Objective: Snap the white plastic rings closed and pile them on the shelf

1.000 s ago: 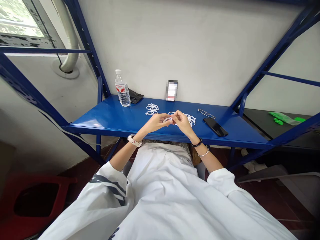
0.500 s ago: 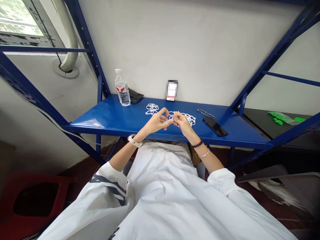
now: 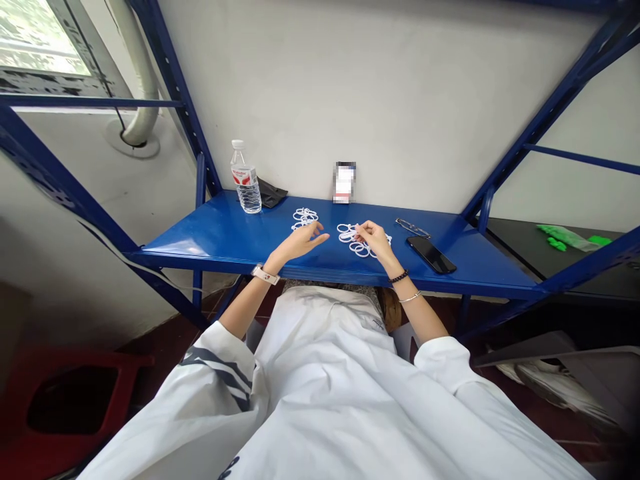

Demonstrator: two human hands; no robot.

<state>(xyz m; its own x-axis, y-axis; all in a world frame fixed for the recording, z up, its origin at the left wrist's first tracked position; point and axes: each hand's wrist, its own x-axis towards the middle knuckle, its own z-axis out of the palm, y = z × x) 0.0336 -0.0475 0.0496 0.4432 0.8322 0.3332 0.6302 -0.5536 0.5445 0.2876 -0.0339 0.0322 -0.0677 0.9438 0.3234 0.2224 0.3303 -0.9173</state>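
Observation:
Two clusters of white plastic rings lie on the blue shelf [image 3: 210, 233]: a left cluster [image 3: 305, 216] and a right cluster [image 3: 357, 241]. My left hand [image 3: 300, 243] hovers just below the left cluster, fingers stretched out and holding nothing. My right hand [image 3: 374, 237] rests on the right cluster, its fingertips pinched on a white ring at the cluster's left side. A watch sits on my left wrist, and bracelets on my right.
A water bottle [image 3: 246, 179] stands at the shelf's back left beside a dark pouch [image 3: 271, 192]. A small propped device [image 3: 344, 182] leans on the wall. Glasses [image 3: 413, 227] and a black phone [image 3: 431, 254] lie at the right. Green items [image 3: 567, 236] sit on the neighbouring shelf.
My hands were together above the shelf edge holding a ring between them. They have parted and moved forward: the left opened toward the left cluster, the right lowered onto the right cluster.

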